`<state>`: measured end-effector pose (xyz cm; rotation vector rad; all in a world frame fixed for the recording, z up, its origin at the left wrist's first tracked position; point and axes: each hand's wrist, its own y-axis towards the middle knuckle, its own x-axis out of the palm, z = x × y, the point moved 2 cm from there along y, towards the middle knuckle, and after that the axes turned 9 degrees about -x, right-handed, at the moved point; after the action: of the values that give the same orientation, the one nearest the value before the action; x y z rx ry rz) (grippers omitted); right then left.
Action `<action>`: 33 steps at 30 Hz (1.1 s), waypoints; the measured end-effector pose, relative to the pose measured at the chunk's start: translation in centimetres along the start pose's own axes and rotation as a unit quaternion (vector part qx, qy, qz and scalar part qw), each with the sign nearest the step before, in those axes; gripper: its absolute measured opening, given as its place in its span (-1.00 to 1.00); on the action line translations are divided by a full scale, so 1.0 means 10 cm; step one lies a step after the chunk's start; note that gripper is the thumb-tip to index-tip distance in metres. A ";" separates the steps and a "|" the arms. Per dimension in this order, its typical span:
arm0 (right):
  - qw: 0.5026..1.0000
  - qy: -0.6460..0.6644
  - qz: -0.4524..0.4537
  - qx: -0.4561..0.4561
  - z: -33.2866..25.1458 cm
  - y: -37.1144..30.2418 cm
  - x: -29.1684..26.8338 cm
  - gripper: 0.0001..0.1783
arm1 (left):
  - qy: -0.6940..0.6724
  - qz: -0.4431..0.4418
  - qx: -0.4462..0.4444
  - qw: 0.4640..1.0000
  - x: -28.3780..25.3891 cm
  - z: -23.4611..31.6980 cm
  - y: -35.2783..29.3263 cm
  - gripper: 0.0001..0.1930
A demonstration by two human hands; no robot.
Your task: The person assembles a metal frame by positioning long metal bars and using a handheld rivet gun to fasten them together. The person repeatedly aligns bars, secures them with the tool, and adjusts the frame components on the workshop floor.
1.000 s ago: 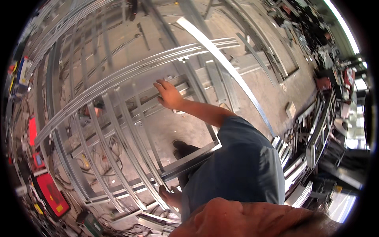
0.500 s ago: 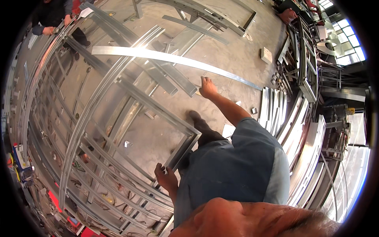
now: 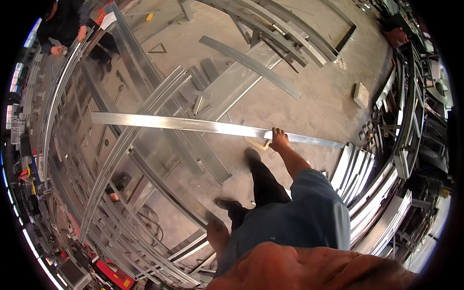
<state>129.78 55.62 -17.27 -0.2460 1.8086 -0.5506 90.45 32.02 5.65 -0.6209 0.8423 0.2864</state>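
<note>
A long flat metal bar [image 3: 193, 124], silvery and straight, lies across the stacked profiles, its right end over a pile of metal strips. My right hand [image 3: 279, 140] is closed over this bar to the right of its middle, fingers wrapped round the edge. Low in the picture, my left hand [image 3: 217, 236] is beside the near end of a metal channel [image 3: 169, 191]. Its fingers are smeared and partly hidden, so whether it touches the channel is unclear. A yellowish curved piece [image 3: 258, 143] rests on the floor just under the bar.
Curved metal rails [image 3: 104, 179] fill the left side. Metal strips [image 3: 355, 166] are stacked at the right. A pale block [image 3: 360, 95] sits on the floor farther off. At the upper left, a co-worker's hand [image 3: 82, 34] is by another rail.
My right hand has gone from beside the flat bar to a grip on it. My left hand has come closer to the channel's end. The whole view has shifted and turned.
</note>
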 end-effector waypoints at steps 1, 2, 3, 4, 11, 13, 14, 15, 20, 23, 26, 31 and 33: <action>1.000 0.003 0.004 -0.022 0.07 0.07 0.03 0.00 | -0.001 -0.029 -0.008 1.000 0.03 0.16 -0.03 -0.64; 0.999 0.009 0.014 -0.034 0.22 0.15 0.12 -0.01 | 0.012 -0.037 0.006 0.999 0.07 0.28 0.05 -0.63; 0.999 0.019 -0.006 -0.026 0.31 0.24 0.18 -0.01 | 0.019 -0.039 0.017 0.999 0.11 0.35 0.10 -0.62; 0.999 0.022 -0.027 -0.023 0.36 0.33 0.21 -0.02 | 0.022 -0.037 0.022 0.999 0.18 0.43 0.13 -0.60; 0.990 0.043 -0.083 -0.104 0.44 0.35 -0.23 -0.61 | 0.035 -0.032 0.032 0.998 0.23 1.13 0.54 -0.54; 0.987 0.052 -0.073 -0.133 0.36 0.23 -0.58 -0.61 | 0.018 -0.026 0.047 0.998 0.25 1.29 0.60 -0.55; 0.986 0.055 -0.067 -0.145 0.32 0.16 -0.74 -0.61 | 0.014 -0.030 0.042 0.999 0.28 1.36 0.63 -0.54; 0.985 0.060 -0.048 -0.154 0.31 0.13 -0.83 -0.59 | 0.011 -0.034 0.037 0.999 0.32 1.40 0.66 -0.54; 0.987 0.076 0.009 -0.139 0.32 0.27 -1.24 -0.48 | -0.017 -0.063 0.046 0.997 0.45 1.67 0.66 -0.53; 0.992 0.084 0.018 -0.093 0.30 0.53 -1.38 -0.44 | -0.009 -0.082 0.042 0.996 0.48 1.67 0.61 -0.54; 0.994 0.088 0.006 -0.065 0.42 0.77 -1.34 -0.38 | 0.007 -0.086 0.028 0.996 0.43 1.66 0.55 -0.52; 0.996 0.087 -0.010 -0.014 0.50 1.10 -1.08 -0.39 | 0.025 -0.098 -0.020 0.995 0.39 1.47 0.39 -0.50; 0.999 0.053 -0.012 -0.004 0.43 1.11 -1.07 -0.44 | 0.024 -0.102 -0.043 0.994 0.41 1.40 0.34 -0.49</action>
<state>138.31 68.85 -14.59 -0.2487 1.9122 -0.5824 99.98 43.34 8.24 -0.7905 0.8083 0.1223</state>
